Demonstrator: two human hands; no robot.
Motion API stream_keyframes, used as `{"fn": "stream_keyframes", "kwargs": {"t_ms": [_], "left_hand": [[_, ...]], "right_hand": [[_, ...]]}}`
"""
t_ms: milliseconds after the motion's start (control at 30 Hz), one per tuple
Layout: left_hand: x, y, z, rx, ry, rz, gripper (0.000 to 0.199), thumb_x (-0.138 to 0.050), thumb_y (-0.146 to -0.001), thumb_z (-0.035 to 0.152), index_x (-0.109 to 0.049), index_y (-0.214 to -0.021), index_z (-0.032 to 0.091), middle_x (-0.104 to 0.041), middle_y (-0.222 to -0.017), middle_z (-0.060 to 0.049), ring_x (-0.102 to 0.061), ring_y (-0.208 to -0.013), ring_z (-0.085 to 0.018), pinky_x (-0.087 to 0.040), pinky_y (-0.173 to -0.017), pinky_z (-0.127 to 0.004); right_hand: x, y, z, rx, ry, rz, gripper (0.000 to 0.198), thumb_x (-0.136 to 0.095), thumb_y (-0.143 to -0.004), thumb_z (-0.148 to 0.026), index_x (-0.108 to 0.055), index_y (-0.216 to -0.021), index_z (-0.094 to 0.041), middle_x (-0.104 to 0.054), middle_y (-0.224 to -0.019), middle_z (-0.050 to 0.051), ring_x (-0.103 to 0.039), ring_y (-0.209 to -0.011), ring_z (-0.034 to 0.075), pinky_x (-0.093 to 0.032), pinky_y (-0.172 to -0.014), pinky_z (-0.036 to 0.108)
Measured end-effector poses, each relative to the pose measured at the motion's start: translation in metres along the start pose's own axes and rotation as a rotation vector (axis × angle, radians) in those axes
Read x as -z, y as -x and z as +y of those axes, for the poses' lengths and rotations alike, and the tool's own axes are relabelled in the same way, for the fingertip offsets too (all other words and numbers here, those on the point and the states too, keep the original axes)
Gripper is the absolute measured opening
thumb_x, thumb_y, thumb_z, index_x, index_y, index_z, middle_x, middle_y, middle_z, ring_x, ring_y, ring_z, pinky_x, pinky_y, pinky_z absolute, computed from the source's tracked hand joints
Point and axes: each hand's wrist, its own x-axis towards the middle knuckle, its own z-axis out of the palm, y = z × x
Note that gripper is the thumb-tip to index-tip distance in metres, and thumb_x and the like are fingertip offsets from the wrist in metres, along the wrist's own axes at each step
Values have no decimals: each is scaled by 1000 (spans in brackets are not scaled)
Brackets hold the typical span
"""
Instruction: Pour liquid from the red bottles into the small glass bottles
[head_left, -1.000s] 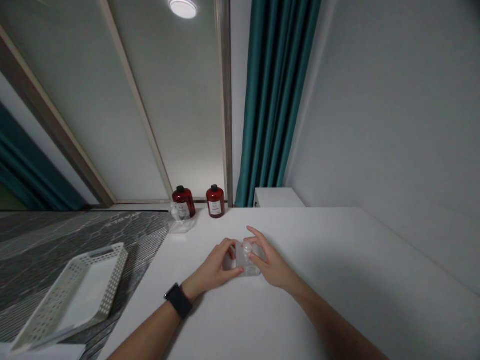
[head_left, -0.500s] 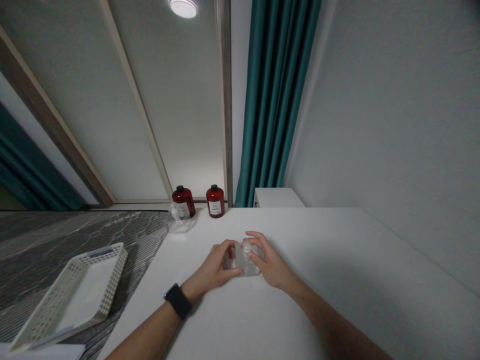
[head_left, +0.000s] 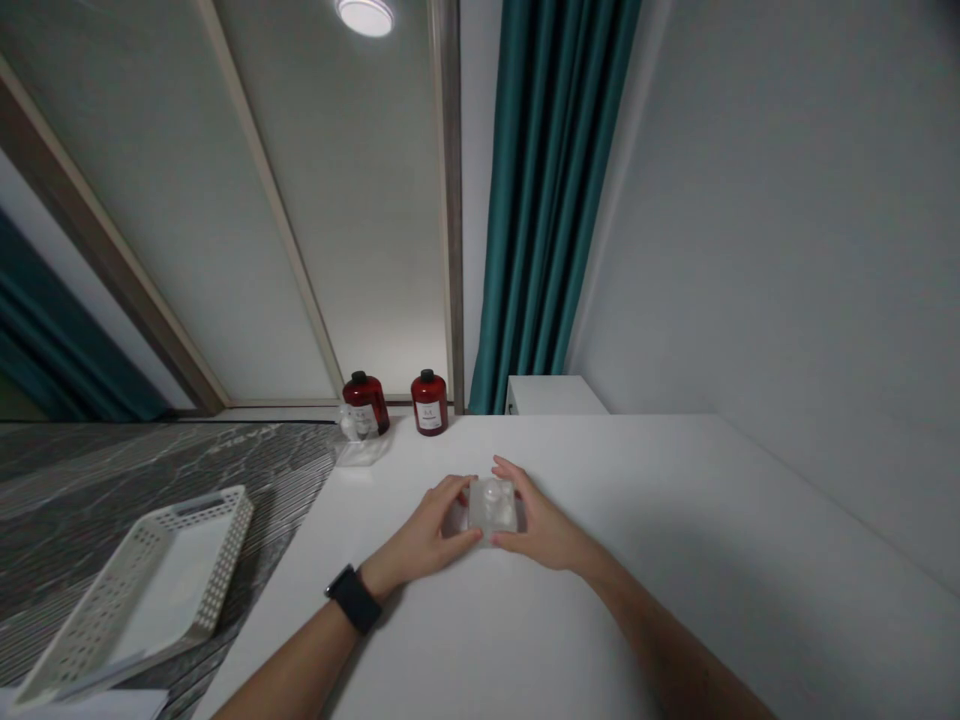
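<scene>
A small translucent square block [head_left: 493, 508] with a rounded clear bump on its top lies between my hands over the white table. My left hand [head_left: 435, 525] grips its left side, thumb at the near edge and fingers at the far edge, partly hidden. Around the right side curls my right hand [head_left: 544, 520], its thumb at the near edge and fingers at the far right corner. The index finger is lifted away. What the block is exactly, I cannot make out.
Two dark red bottles [head_left: 429, 402] with black caps stand at the table's back edge. In front of the left one sits a clear figure on a clear base [head_left: 360, 450]. A white perforated basket [head_left: 142, 590] is at the left, beyond the white table [head_left: 525, 640].
My right hand has moved its thumb and fingers from the clear bump on top to the block's right side and near edge. The left hand keeps its hold.
</scene>
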Motion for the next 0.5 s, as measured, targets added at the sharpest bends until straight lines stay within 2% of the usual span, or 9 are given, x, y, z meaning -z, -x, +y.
{"fn": "stream_keyframes", "kwargs": {"t_ms": [67,200,333,500], "left_hand": [[0,0,4,-45,-3,24,56,-61,-91,33,-42,-142,20,-52,-132,-14,-53,-118,-28,-45,-105,-48],[-1,1,17,-107,-76,145,52,-62,-91,33,-45,-139,22,-50,-133,-15,-47,-126,-31,-41,-109,-50],[-6,0,27,-127,-99,235,48,-66,-89,36,-51,-132,22,-56,-124,-13,-51,-117,-31,-45,-102,-49],[-13,-2,26,-89,-111,303,35,-60,-93,26,-56,-128,22,-61,-112,-10,-55,-105,-27,-49,-93,-45]], "right_hand": [[-1,0,4,-47,29,-4,104,-85,-66,-22,-28,-154,-26,-47,-147,14,-49,-134,30,-35,-114,51],[-13,-2,2,-21,189,117,94,-84,-64,-19,-39,-147,-24,-52,-142,12,-48,-133,32,-36,-114,51],[-24,-3,-8,73,443,191,77,-84,-64,-21,-49,-133,-20,-61,-126,15,-55,-119,34,-44,-104,52],[-29,-2,-14,107,591,265,65,-79,-68,-17,-50,-126,-18,-63,-117,13,-58,-109,32,-47,-97,49]]}}
